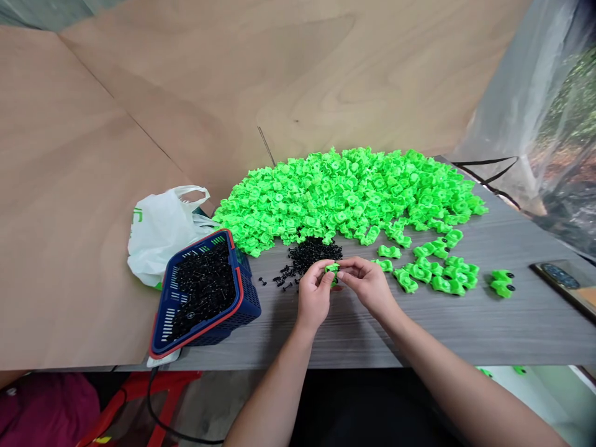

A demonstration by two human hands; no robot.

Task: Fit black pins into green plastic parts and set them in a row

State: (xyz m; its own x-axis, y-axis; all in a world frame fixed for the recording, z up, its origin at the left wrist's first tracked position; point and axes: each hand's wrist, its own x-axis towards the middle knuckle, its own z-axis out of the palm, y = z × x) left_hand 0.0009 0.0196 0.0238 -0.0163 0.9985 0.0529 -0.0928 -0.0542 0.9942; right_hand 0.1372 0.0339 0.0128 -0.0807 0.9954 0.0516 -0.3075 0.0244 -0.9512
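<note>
Between the fingertips of both hands is a small green plastic piece (332, 269), partly covered by the fingers. My left hand (315, 295) grips it from the left, while my right hand (369, 284) pinches it from the right. Just beyond the hands lies a small heap of black wheel-and-axle parts (314, 251), with a few loose ones spread to its left. Behind that rises a wide pile of green pieces (344, 192). Several more green pieces (419, 270) lie to the right of my right hand, and a pair with black wheels (501, 283) sits farther right.
A blue basket (249, 304) full of black parts stands at the left, beside a white plastic bag (161, 233). At the right edge of the grey table (526, 335) lies a phone-like object (561, 276). A wooden panel (279, 74) closes off the back.
</note>
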